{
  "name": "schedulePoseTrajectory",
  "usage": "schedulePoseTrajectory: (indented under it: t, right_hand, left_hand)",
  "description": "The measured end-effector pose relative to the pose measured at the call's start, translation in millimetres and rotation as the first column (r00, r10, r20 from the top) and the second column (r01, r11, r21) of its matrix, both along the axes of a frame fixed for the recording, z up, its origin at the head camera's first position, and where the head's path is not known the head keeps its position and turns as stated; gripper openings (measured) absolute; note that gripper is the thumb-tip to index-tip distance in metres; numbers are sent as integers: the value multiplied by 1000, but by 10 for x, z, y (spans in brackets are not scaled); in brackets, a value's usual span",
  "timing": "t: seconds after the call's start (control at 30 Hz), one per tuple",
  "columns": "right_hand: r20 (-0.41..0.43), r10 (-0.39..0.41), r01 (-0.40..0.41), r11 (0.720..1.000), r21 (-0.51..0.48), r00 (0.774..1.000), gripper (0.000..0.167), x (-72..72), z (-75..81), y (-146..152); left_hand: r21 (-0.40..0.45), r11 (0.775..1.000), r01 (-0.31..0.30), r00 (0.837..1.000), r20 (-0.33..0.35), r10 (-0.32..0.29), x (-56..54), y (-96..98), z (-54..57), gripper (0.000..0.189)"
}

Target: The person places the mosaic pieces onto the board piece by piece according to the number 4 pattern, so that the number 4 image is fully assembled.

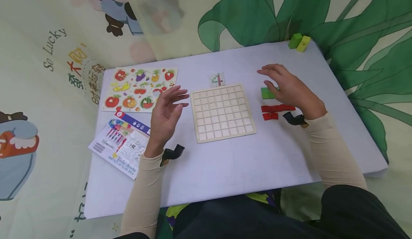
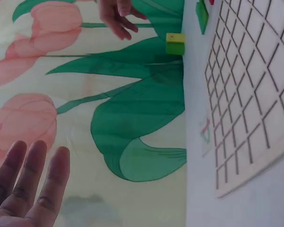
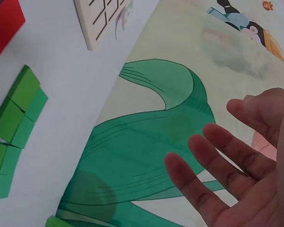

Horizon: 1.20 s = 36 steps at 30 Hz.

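Left hand (image 1: 165,116): grip wide, fingers extended, raised left of the board (image 1: 223,113). Right hand (image 1: 292,90): grip wide, fingers extended, raised near green blocks (image 1: 266,93). The board, green blocks and red blocks (image 1: 273,108) lie on the tabletop (image 1: 231,167), blocks right of the board

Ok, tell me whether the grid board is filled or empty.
Empty. In the head view, every square of the grid board is bare, while red blocks and green blocks lie beside it.
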State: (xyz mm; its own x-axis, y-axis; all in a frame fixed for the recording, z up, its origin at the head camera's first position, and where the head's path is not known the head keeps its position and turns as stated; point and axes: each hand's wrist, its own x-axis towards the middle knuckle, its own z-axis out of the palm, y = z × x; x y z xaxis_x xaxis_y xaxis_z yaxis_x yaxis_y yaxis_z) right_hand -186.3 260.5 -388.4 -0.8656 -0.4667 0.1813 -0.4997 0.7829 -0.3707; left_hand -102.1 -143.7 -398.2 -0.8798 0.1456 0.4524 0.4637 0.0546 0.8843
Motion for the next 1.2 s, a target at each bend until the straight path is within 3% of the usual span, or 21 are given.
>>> schedulePoseTrajectory:
  t: [0.2,0.33,0.43,0.57,0.63,0.8,0.87,0.93,1.07,1.2]
  right_hand:
    - [69,-56,54,998,30,996,53,24,-58,33]
    - [196,-164,152,986,76,967,52,-49,-112,76]
    - [297,-238,205,969,138,925,49,-166,-239,127]
    - [374,-269,194,954,227,887,45,-337,-480,150]
    - [385,-266,182,953,243,884,45,-397,-567,144]
    - [370,-254,170,955,244,894,44,-457,-677,117]
    - [356,-248,159,953,259,901,43,-466,-698,114]
    - [343,-239,146,950,275,909,42,-464,-710,118]
    - [316,-215,127,952,278,924,42,-467,-728,133]
    - [323,-215,130,955,266,922,43,-487,-751,118]
  left_hand:
    - [111,993,-48,992,122,34,76,-28,-216,49]
    - [109,990,-89,963,263,57,142,24,-387,46]
    - [98,990,-105,915,399,58,176,36,-541,47]
    - [158,972,-175,832,551,60,169,-12,-723,43]
    - [236,948,-213,800,600,30,142,-33,-798,39]
    - [429,861,-271,744,662,-96,102,-45,-961,29]
    - [462,842,-279,736,666,-122,102,-41,-1008,27]
    - [468,838,-282,734,667,-126,110,-27,-1050,26]
    - [468,839,-277,751,651,-115,119,-3,-1103,25]
    - [454,848,-272,766,636,-94,118,-7,-1106,26]
